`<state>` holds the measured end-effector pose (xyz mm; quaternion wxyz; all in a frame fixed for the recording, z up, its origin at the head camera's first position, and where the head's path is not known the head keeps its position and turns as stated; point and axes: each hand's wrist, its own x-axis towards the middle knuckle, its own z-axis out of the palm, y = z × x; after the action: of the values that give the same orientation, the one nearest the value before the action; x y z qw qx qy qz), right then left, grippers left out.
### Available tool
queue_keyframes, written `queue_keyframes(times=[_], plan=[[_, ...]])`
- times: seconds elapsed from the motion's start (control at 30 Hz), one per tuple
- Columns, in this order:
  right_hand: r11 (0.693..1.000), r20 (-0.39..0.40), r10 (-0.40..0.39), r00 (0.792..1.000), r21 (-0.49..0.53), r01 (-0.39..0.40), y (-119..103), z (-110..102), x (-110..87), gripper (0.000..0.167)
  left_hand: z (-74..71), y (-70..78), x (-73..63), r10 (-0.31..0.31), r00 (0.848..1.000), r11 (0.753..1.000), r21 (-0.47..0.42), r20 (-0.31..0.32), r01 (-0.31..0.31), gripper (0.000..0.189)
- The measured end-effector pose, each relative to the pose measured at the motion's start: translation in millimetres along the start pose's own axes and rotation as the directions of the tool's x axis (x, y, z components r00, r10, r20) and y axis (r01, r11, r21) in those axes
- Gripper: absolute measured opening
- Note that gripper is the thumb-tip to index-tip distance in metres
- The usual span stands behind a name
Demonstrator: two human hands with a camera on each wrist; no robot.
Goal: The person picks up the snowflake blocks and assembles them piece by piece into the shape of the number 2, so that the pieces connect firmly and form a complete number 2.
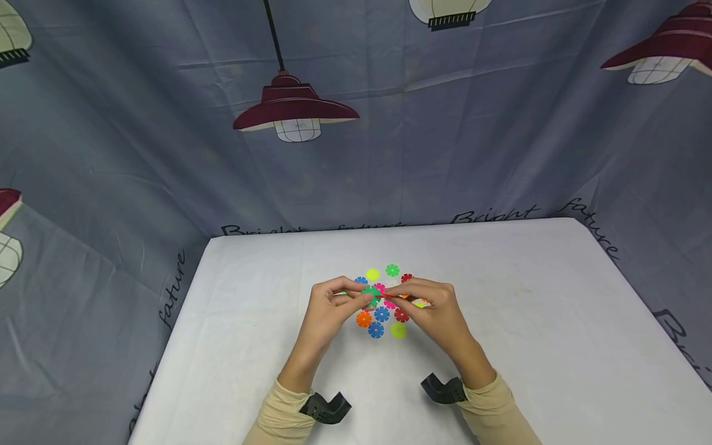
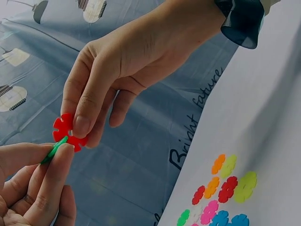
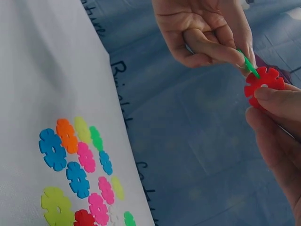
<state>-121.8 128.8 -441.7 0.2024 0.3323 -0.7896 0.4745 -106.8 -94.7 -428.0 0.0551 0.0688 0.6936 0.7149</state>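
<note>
My left hand (image 1: 332, 306) pinches a green notched plastic disc (image 1: 371, 295) between thumb and fingers. Facing it, my right hand (image 1: 434, 303) pinches a red notched disc (image 3: 270, 75) with a small centre hole. In both wrist views the two discs meet edge to edge at an angle, the green one (image 3: 249, 65) seen nearly side-on. Fingertips cover part of each, so how deep one sits in the other's slot cannot be told. Both hands are above loose discs of the same flower-like kind, such as a blue disc (image 1: 376, 330) and an orange disc (image 1: 364, 319).
The scattered discs lie flat on a white table (image 1: 267, 278), in blue, pink, yellow, red, green, orange and white. Behind the table hangs a grey-blue cloth (image 1: 423, 154) printed with lamps and lettering. Black wrist mounts (image 1: 326, 408) jut inward from the sleeves.
</note>
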Motion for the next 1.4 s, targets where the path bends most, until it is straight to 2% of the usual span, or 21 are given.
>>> queue_keyframes(times=[0.37,0.63,0.77,0.87,0.97,1.07,1.13,1.27,1.4], plan=[[1.000,0.019,0.029,0.999,-0.008,-0.029,0,1,1.6,0.026,-0.1,-0.4,1.3,-0.005,1.000,1.000,0.022,0.013,0.005,0.018],[0.999,0.009,0.032,0.999,-0.002,-0.032,4,3,1.9,0.031,-1.0,-0.7,2.3,-0.011,1.000,0.999,0.038,0.022,0.010,0.019],[0.995,0.062,0.101,0.993,-0.013,-0.101,7,2,1.3,0.035,-2.6,-0.6,2.4,-0.007,1.000,0.999,0.042,0.009,0.006,0.019],[0.976,0.157,0.219,0.963,-0.023,-0.218,12,1,0.0,0.034,-4.0,-0.2,2.6,-0.004,1.000,0.999,0.038,-0.003,0.004,0.017],[0.945,0.263,0.322,0.909,-0.038,-0.324,22,4,-3.4,0.030,-5.3,0.2,3.1,0.005,1.000,0.999,0.038,-0.008,-0.005,0.016],[0.924,0.337,0.379,0.862,-0.091,-0.371,36,12,-8.6,0.027,-6.4,0.4,3.6,0.013,1.000,0.999,0.046,-0.008,-0.013,0.017],[0.913,0.362,0.406,0.839,-0.131,-0.386,43,18,-12.1,0.027,-7.0,0.2,3.7,0.015,1.000,0.999,0.048,-0.008,-0.014,0.018],[0.889,0.369,0.456,0.810,-0.226,-0.397,52,29,-19.3,0.028,-7.4,-0.8,3.6,0.018,1.000,0.999,0.042,-0.004,-0.017,0.018],[0.865,0.351,0.491,0.797,-0.303,-0.399,56,39,-24.2,0.028,-7.5,-0.8,3.7,0.018,1.000,0.999,0.040,-0.002,-0.018,0.018]])
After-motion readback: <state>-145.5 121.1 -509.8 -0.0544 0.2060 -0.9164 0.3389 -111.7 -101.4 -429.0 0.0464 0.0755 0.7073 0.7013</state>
